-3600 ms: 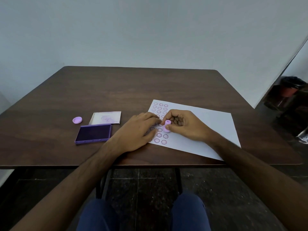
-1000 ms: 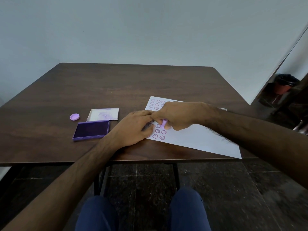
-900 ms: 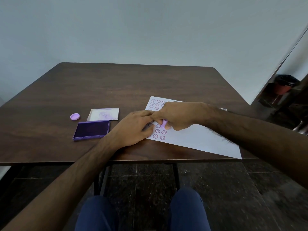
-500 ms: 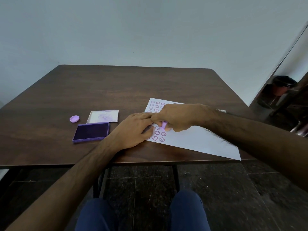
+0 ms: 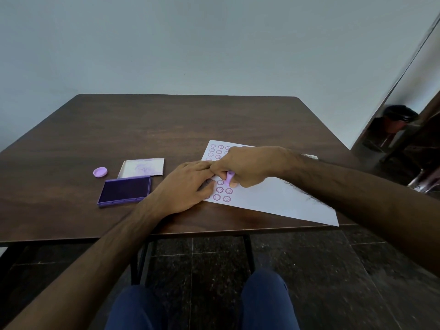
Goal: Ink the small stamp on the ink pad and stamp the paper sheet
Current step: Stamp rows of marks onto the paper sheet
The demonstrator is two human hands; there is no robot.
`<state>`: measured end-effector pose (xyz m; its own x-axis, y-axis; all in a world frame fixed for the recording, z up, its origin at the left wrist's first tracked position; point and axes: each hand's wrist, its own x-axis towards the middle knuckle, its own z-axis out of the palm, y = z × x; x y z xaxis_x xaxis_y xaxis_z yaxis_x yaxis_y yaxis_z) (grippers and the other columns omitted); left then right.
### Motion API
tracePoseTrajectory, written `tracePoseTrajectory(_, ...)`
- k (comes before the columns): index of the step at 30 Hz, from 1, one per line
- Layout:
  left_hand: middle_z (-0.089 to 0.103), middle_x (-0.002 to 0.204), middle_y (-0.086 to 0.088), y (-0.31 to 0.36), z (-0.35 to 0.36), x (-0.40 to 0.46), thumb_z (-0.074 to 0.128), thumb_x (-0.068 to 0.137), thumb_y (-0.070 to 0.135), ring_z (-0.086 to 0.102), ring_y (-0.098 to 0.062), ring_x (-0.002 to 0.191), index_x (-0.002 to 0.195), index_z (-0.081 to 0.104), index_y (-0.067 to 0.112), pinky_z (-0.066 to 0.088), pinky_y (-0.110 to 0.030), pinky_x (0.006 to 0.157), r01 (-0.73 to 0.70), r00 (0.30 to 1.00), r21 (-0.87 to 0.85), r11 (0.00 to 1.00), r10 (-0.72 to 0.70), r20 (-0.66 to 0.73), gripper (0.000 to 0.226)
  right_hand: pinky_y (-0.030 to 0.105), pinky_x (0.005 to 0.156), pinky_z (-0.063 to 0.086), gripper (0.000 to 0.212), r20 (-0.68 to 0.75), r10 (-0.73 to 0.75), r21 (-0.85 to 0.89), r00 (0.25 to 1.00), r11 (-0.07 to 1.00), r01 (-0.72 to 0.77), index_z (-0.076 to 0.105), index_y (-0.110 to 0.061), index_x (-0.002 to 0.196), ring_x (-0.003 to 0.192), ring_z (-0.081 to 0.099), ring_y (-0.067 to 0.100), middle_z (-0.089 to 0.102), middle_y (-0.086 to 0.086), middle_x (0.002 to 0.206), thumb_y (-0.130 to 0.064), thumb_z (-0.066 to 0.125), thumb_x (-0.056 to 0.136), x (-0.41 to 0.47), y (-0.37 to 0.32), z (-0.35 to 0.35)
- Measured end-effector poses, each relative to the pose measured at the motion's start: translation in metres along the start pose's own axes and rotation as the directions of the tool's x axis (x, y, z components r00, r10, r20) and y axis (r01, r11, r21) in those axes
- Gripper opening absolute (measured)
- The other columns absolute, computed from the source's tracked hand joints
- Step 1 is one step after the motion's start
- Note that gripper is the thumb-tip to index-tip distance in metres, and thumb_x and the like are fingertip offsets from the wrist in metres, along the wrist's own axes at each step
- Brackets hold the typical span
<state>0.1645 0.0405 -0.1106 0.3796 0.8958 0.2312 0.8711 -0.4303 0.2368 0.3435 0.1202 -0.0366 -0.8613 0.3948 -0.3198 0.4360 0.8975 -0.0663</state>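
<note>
The right hand [image 5: 247,166] grips the small lilac stamp [image 5: 229,177], pressing it upright on the paper sheet [image 5: 273,198] amid rows of purple prints at the sheet's left edge. The left hand [image 5: 184,186] lies flat, fingers spread, on that edge. Left on the counter [image 5: 166,125] sit the open ink pad [image 5: 125,190], its lid [image 5: 142,167] and a lilac cap [image 5: 100,172].

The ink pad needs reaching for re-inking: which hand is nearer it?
Left. The left hand rests just right of the ink pad; the right hand is farther right, holding the stamp on the paper.
</note>
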Motion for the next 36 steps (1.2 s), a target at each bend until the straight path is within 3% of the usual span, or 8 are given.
tracePoseTrajectory(4, 0.047, 0.152, 0.002, 0.001, -0.001, 0.001, 0.042, 0.102, 0.033, 0.046, -0.013, 0.135, 0.143, 0.05, 0.027, 0.03, -0.034, 0.115, 0.033, 0.999, 0.001, 0.999, -0.033, 0.027, 0.042, 0.038, 0.094, 0.048, 0.038, 0.024, -0.007, 0.002, 1.0, 1.0, 0.007, 0.056, -0.012, 0.128, 0.11, 0.059, 0.029, 0.067, 0.011, 0.123, -0.007, 0.064, 0.091, -0.003, -0.001, 0.001)
tracePoseTrajectory(10, 0.055, 0.145, 0.0, 0.004, -0.004, 0.0, 0.046, 0.099, 0.028, 0.052, -0.016, 0.129, 0.137, 0.057, 0.02, 0.039, -0.039, 0.11, 0.004, 1.0, 0.007, 1.0, -0.004, 0.01, 0.04, 0.025, 0.079, 0.043, 0.022, 0.001, 0.015, 0.027, 1.0, 1.0, -0.015, 0.059, -0.005, 0.113, 0.106, 0.059, 0.027, 0.07, 0.01, 0.114, -0.009, 0.063, 0.092, 0.001, 0.002, 0.002)
tracePoseTrajectory(14, 0.053, 0.146, 0.001, 0.006, -0.005, -0.001, 0.043, 0.098, 0.031, 0.05, -0.014, 0.13, 0.138, 0.055, 0.022, 0.037, -0.039, 0.111, 0.019, 0.999, -0.006, 1.0, -0.019, 0.027, 0.044, 0.032, 0.092, 0.043, 0.028, -0.004, 0.016, 0.045, 1.0, 0.999, -0.016, 0.059, -0.005, 0.12, 0.111, 0.059, 0.028, 0.068, 0.011, 0.12, -0.008, 0.062, 0.093, 0.0, 0.002, 0.005)
tracePoseTrajectory(20, 0.054, 0.146, 0.0, 0.005, -0.004, 0.0, 0.048, 0.099, 0.027, 0.051, -0.015, 0.129, 0.138, 0.056, 0.02, 0.036, -0.037, 0.112, 0.017, 1.0, -0.001, 1.0, -0.017, 0.017, 0.04, 0.03, 0.083, 0.042, 0.024, 0.024, 0.01, 0.05, 1.0, 0.999, -0.011, 0.058, -0.006, 0.116, 0.107, 0.058, 0.027, 0.068, 0.01, 0.117, -0.01, 0.063, 0.093, 0.002, 0.005, 0.003)
tracePoseTrajectory(25, 0.054, 0.146, 0.001, 0.005, -0.004, 0.0, 0.045, 0.098, 0.029, 0.051, -0.015, 0.129, 0.138, 0.055, 0.022, 0.038, -0.039, 0.11, 0.017, 1.0, -0.008, 1.0, -0.016, 0.027, 0.042, 0.037, 0.093, 0.045, 0.027, 0.067, -0.01, 0.049, 0.998, 0.999, 0.006, 0.057, -0.008, 0.12, 0.111, 0.057, 0.029, 0.066, 0.012, 0.122, -0.009, 0.061, 0.094, 0.001, 0.005, 0.001)
tracePoseTrajectory(29, 0.052, 0.148, 0.001, 0.006, -0.005, 0.0, 0.046, 0.099, 0.029, 0.049, -0.014, 0.131, 0.139, 0.054, 0.022, 0.035, -0.034, 0.112, 0.017, 1.0, 0.002, 1.0, -0.017, 0.015, 0.042, 0.027, 0.081, 0.04, 0.024, 0.047, -0.027, 0.07, 0.999, 0.997, 0.023, 0.057, -0.007, 0.117, 0.108, 0.057, 0.027, 0.065, 0.009, 0.118, -0.011, 0.06, 0.094, -0.002, 0.006, 0.0)
tracePoseTrajectory(33, 0.042, 0.157, 0.002, 0.003, -0.001, 0.0, 0.046, 0.101, 0.032, 0.04, -0.011, 0.141, 0.149, 0.045, 0.021, 0.021, -0.021, 0.112, 0.052, 0.999, 0.033, 0.998, -0.052, 0.013, 0.049, 0.038, 0.07, 0.058, 0.013, -0.015, -0.043, 0.34, 0.999, 0.939, 0.045, 0.056, -0.006, 0.105, 0.084, 0.062, 0.022, 0.062, 0.01, 0.1, -0.011, 0.062, 0.094, -0.015, 0.02, -0.01)
tracePoseTrajectory(36, 0.036, 0.16, 0.004, 0.002, 0.0, 0.0, 0.043, 0.103, 0.035, 0.032, -0.007, 0.145, 0.153, 0.037, 0.022, 0.012, -0.016, 0.111, 0.067, 0.998, 0.04, 0.997, -0.067, 0.009, 0.052, 0.034, 0.066, 0.058, 0.02, -0.214, 0.026, 0.769, 0.976, 0.621, 0.152, 0.055, 0.0, 0.106, 0.073, 0.062, 0.021, 0.066, 0.018, 0.09, -0.014, 0.064, 0.095, -0.033, 0.044, -0.005)
